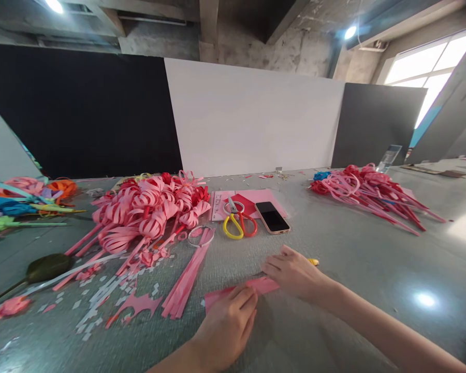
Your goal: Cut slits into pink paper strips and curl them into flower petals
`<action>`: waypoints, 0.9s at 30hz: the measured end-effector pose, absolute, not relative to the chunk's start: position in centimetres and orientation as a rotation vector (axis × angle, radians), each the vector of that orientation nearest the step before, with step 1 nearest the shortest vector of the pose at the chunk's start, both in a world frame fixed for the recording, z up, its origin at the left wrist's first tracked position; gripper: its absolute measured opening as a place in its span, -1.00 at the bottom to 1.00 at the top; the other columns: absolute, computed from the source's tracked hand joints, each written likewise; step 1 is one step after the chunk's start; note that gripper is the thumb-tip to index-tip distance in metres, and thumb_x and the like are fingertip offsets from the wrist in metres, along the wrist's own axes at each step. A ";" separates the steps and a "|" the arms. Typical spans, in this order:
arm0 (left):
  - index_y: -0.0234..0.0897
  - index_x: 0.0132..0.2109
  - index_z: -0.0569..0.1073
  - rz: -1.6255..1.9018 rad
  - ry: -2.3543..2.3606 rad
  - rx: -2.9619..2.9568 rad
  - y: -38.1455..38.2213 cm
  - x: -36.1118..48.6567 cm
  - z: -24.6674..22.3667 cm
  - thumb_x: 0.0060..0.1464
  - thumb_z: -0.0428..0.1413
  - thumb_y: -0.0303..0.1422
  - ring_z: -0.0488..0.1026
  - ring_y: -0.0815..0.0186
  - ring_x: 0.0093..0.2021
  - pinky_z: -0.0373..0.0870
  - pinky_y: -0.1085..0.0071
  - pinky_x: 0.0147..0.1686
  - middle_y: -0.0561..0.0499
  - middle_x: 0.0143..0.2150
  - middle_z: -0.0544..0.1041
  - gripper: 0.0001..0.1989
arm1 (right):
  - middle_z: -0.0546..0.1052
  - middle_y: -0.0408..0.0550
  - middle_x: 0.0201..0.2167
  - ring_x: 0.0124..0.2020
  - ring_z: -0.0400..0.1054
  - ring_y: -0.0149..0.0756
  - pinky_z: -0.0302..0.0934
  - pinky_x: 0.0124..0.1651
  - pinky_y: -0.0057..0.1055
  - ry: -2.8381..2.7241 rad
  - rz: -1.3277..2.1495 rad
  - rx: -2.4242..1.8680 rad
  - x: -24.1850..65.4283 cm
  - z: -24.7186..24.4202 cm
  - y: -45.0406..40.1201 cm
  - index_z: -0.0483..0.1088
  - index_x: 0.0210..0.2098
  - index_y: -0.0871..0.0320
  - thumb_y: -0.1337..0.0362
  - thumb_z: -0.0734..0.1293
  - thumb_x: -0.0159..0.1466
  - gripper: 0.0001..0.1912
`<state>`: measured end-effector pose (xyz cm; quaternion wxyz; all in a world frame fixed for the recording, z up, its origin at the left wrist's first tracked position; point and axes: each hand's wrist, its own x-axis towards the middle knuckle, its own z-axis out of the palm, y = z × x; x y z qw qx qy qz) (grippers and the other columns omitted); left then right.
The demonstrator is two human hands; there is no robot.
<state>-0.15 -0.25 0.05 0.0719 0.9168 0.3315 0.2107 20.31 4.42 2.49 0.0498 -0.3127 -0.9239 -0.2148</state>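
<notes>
A folded-looking strip of pink paper lies on the table in front of me, slanting up to the right. My left hand presses on its left part, fingers bent and together. At the right end, my right hand has its fingers closed against the paper's far edge. A small yellow thing sticks out past the right hand, mostly hidden; I cannot make out what it is. Beyond the hands lie scissors with yellow and red handles and a phone.
Curled pink paper flowers are heaped left, near pink strips, a clear ring and scattered paper scraps. Another pink and red heap sits at the right. Pink sheets lie beneath the scissors. Upright panels stand behind.
</notes>
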 end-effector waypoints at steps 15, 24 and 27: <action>-0.34 0.00 0.28 0.658 0.990 2.821 -0.1 -0.2 -0.1 0.09 -0.11 -0.53 0.31 0.28 -0.02 0.33 0.35 -0.06 -0.07 -0.06 0.40 -0.69 | 0.42 -0.23 -0.41 -0.41 0.26 -0.40 -0.05 -0.29 -0.37 -2.918 -0.694 -0.940 20.3 1.9 4.2 0.24 -0.34 0.12 0.41 0.17 0.18 -0.92; -0.33 0.00 0.26 0.642 0.999 2.845 -0.2 -0.1 -0.4 0.11 -0.12 -0.52 0.31 0.27 -0.02 0.33 0.32 -0.06 -0.07 -0.05 0.39 -0.70 | 0.41 -0.25 -0.44 -0.46 0.24 -0.41 -0.05 -0.31 -0.38 -2.900 -0.709 -0.969 19.9 2.1 4.1 0.22 -0.37 0.12 0.44 0.16 0.19 -0.89; -0.34 0.00 0.26 0.645 0.996 2.846 -0.2 -0.1 -0.4 0.11 -0.12 -0.52 0.31 0.26 -0.02 0.33 0.31 -0.06 -0.08 -0.05 0.39 -0.70 | 0.40 -0.26 -0.45 -0.47 0.24 -0.41 -0.05 -0.31 -0.37 -2.889 -0.706 -0.977 19.9 1.9 4.1 0.22 -0.38 0.11 0.44 0.16 0.19 -0.89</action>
